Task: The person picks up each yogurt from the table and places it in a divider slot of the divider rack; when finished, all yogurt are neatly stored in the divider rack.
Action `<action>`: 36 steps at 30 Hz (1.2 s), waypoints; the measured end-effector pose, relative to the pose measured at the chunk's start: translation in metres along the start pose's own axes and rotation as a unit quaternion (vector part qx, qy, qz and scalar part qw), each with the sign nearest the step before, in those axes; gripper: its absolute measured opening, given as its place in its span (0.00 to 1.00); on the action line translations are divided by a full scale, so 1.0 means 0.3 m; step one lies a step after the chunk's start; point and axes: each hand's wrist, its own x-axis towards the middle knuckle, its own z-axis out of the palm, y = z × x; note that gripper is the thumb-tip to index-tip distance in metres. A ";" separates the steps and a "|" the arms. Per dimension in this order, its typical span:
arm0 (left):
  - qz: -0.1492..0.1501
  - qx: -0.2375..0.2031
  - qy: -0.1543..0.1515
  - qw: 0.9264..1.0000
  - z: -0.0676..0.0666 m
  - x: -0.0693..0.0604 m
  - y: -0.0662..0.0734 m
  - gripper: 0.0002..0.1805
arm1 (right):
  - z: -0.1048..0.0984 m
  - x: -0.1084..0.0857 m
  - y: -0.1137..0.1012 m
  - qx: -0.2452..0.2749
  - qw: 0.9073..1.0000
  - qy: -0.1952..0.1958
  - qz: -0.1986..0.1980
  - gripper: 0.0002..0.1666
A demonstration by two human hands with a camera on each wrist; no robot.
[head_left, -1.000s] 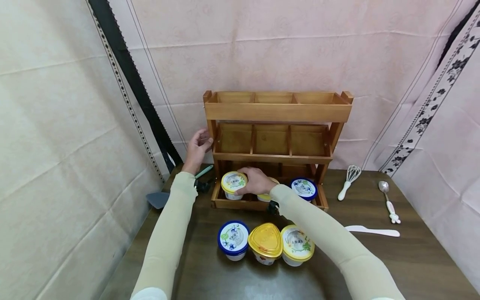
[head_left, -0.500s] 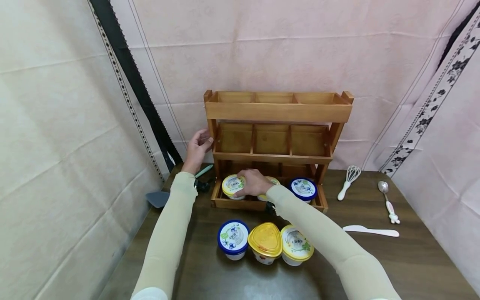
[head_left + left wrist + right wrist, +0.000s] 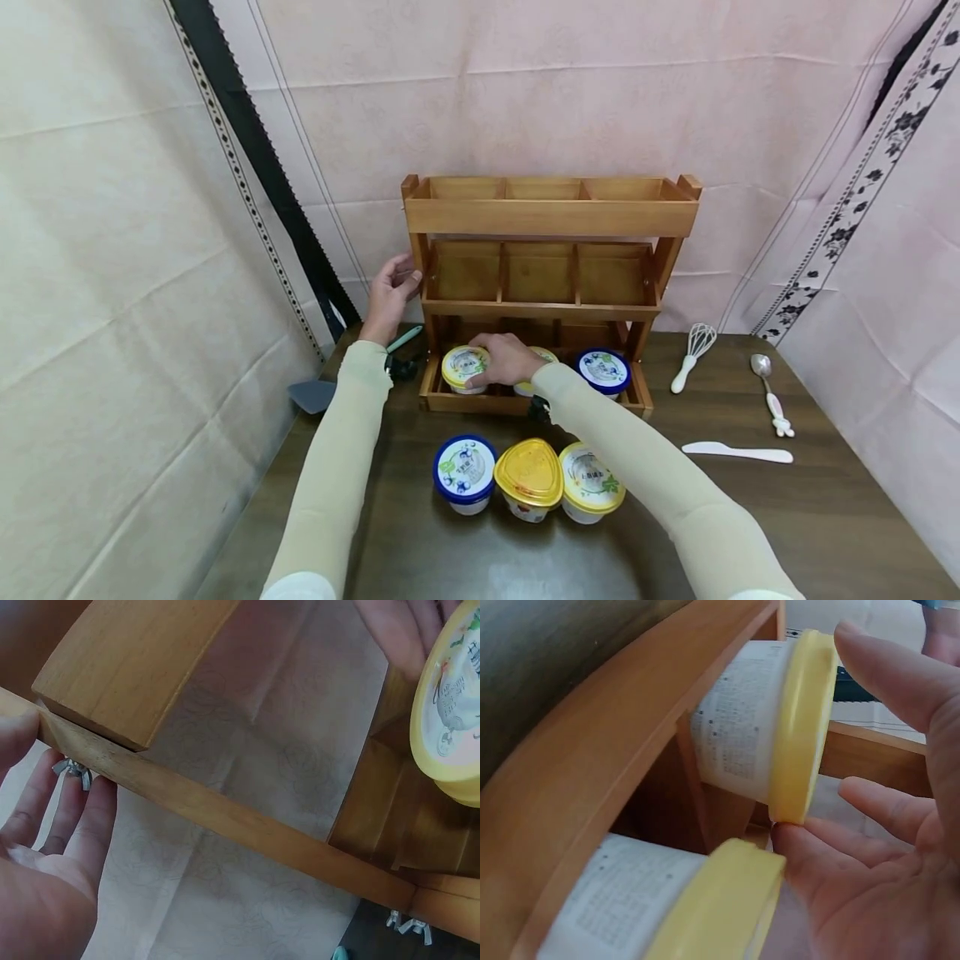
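Dark brown wooden worktop (image 3: 405,558), with a soft pale sheen at the near side. Walled by hanging cloth: pale cream at the left (image 3: 112,292), creased pinkish at the far side (image 3: 570,108), pale with a dark floral border (image 3: 840,233) at the right. Between left and far cloth, a slanting black strip (image 3: 251,142).

At the far side, a three-tier wooden rack (image 3: 551,218), divided into compartments. In its lowest tier, at the left, a yellow-lidded tub (image 3: 462,367), base behind the front rail, lid rim gripped between thumb and fingertips of the right hand (image 3: 508,360). Behind that hand, partly hidden, another yellow-lidded tub in the middle; at the right, a blue-lidded one. Left hand (image 3: 390,296) holding the rack's left upright between thumb and fingers.

Nearer on the worktop, three more tubs in a row: blue-lidded (image 3: 465,471), domed yellow (image 3: 528,475), flat yellow-rimmed (image 3: 591,483). To the right, a whisk (image 3: 692,360), a spoon (image 3: 771,396) and a white knife (image 3: 737,453). Far left, a grey-blue blade (image 3: 311,395), partly behind the left sleeve (image 3: 330,467).
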 end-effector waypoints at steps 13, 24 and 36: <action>0.019 0.010 0.006 1.000 -0.004 -0.004 -0.008 0.25 | -0.085 -0.091 0.009 0.066 0.998 -0.014 -0.015 0.48; 0.044 0.031 0.017 0.998 0.010 -0.012 -0.006 0.25 | -0.150 -0.212 0.017 0.084 0.994 -0.020 -0.060 0.40; 0.045 0.040 0.009 0.998 0.003 -0.023 -0.007 0.27 | -0.182 -0.379 0.050 0.157 0.986 -0.003 -0.057 0.37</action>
